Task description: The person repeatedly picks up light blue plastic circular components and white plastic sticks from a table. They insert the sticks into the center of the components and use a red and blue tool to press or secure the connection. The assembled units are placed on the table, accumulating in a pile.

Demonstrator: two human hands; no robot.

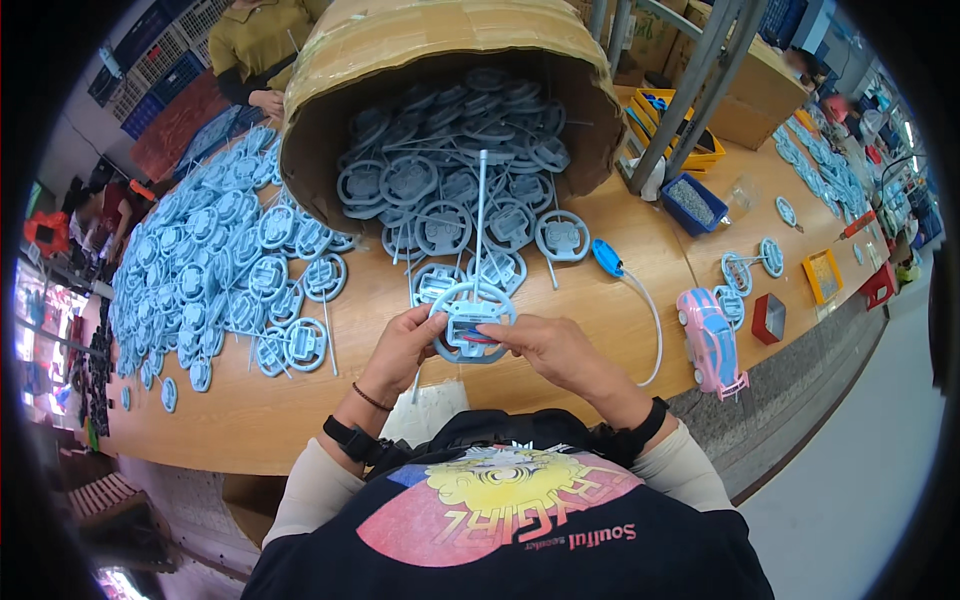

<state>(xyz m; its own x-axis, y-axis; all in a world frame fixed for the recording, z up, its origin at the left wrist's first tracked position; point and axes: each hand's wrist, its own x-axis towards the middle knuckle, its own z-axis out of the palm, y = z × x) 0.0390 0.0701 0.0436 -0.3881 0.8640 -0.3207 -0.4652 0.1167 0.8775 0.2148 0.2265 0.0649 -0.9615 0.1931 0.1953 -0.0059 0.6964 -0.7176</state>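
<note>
In front of my chest I hold a light blue toy steering wheel (461,292), its long straight rod (483,200) pointing away from me. My left hand (408,345) is closed on the wheel's left rim. The fingers of my right hand (545,346) are pinched together at the open hub, on a small red and blue piece (480,338) that they partly hide. Just beyond the held wheel, more steering wheels (498,268) of the same kind lie on the wooden table (390,285).
A large cardboard drum (440,30) on its side spills wheels toward me. A big heap of wheels (200,260) covers the left. At right are a blue tool with a white cable (607,258), a pink toy car (712,340), a blue screw bin (693,205) and metal posts (690,105). A person (262,50) stands opposite.
</note>
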